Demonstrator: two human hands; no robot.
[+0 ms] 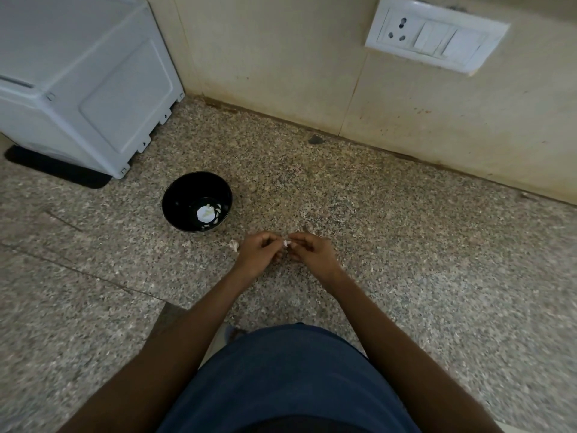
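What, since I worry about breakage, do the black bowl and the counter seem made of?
Black bowl: probably glazed ceramic or melamine; the look leaves it open. Its wall is smooth, dark and faintly glossy. Counter: granite-like stone, judging by the speckled grain and the seams between slabs.

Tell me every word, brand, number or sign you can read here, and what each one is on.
There is no readable text in this view.
The white appliance shows plain panels with no label.
The socket and switch plate bears no print.
The black bowl is unmarked.
The pale clove, pinched between the left hand and the right hand, bears no writing.
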